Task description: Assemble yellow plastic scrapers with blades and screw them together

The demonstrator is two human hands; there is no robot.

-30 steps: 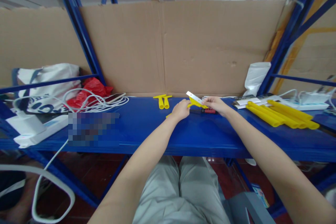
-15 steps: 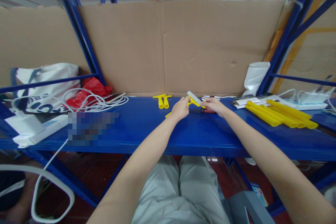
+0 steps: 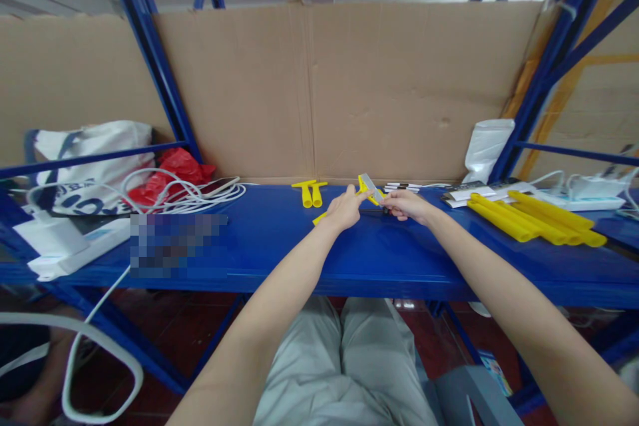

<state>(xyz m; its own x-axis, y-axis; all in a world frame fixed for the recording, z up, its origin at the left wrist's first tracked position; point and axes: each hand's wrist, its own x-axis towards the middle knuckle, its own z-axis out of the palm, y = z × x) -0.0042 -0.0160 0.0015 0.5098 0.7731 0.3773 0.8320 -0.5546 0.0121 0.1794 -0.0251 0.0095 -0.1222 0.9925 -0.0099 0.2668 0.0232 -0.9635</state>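
My left hand [image 3: 344,208] is closed round the handle of a yellow T-shaped scraper [image 3: 318,218], whose handle end sticks out below the wrist. Its index finger reaches toward the tool's yellow head. A pale grey flat strip [image 3: 370,185] lies slanted against that head. With thumb and fingers, my right hand [image 3: 405,204] pinches the lower right end of the strip and head. Below the fingers a thin dark shaft [image 3: 372,212], perhaps a screwdriver's, lies on the blue table. Two more yellow T-shaped handles [image 3: 312,194] rest side by side left of my hands.
Several yellow tubes [image 3: 534,218] lie on the right, beside white packets [image 3: 469,192]. Small black-and-white strips [image 3: 403,187] sit behind my right hand. Coiled white cable [image 3: 210,194], a red bag [image 3: 174,173] and a power strip [image 3: 84,246] occupy the left. Cardboard [image 3: 389,93] stands behind.
The grey strip has shifted slightly right and turned, now lying along the yellow head. My left index finger has straightened. The red part seen beneath my right hand is now covered.
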